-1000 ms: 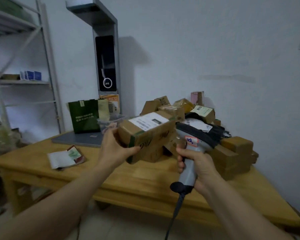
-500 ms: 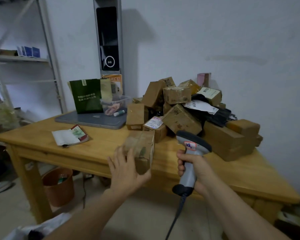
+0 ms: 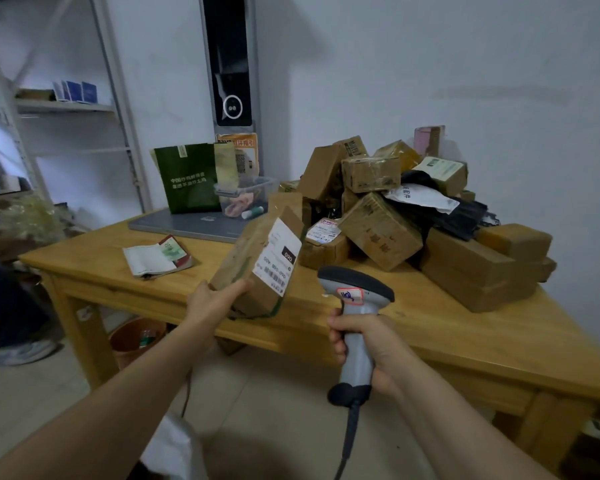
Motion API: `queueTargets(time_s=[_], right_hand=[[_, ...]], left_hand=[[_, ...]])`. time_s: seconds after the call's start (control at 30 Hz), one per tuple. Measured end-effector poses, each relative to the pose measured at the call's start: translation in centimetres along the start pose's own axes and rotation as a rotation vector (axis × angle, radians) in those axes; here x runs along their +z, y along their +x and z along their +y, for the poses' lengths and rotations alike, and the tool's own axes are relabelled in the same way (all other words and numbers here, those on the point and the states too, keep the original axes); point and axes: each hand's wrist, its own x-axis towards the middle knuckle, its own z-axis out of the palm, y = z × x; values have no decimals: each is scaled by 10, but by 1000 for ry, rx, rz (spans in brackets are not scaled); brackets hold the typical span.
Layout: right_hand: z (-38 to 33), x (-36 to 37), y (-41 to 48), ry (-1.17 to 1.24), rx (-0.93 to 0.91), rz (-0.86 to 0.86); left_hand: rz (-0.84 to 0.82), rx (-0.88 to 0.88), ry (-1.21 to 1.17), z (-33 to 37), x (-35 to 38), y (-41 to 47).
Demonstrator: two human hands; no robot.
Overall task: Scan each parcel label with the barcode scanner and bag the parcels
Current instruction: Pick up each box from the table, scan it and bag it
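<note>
Nearest, the right hand (image 3: 373,344) curls its fingers round the grey barcode scanner (image 3: 356,296); the cable runs out of frame. The left hand (image 3: 215,303) grips a cardboard parcel (image 3: 253,271) above the table (image 3: 465,341) edge, its fingers partly hidden. The parcel is now lifted and turned, showing a white label (image 3: 278,261) unseen a moment ago. Beyond, a pile of parcels (image 3: 381,233) covers the table by the wall.

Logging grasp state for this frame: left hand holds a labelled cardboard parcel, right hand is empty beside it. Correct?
Not quite. The right hand is not empty: it grips the barcode scanner by its handle, as the head view shows. The left hand does hold the labelled cardboard parcel.
</note>
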Motion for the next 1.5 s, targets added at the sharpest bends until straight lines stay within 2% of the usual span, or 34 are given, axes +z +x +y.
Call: queueTargets(time_s=[0.1,0.4,1.0,1.2,1.37,1.5], right_hand=[[3,17,-3,-37,17,-67],[2,50,-13,-44,63,-170],[3,72,-14,-29,101,-201],[3,87,-13,-54,47,-240],[18,115,-6,-81,37,-295],[44,147,-4,2,186,-367]], left_hand=[[46,41,-81,-7,-17,0],[171,113,-78,-13,-37,-5],[251,137,-83,-33,-48,6],[294,130,-105,-33,-79,-6],[427,49,-4,-66,-147,-29],[486,-103,75,-119,-195,-60]])
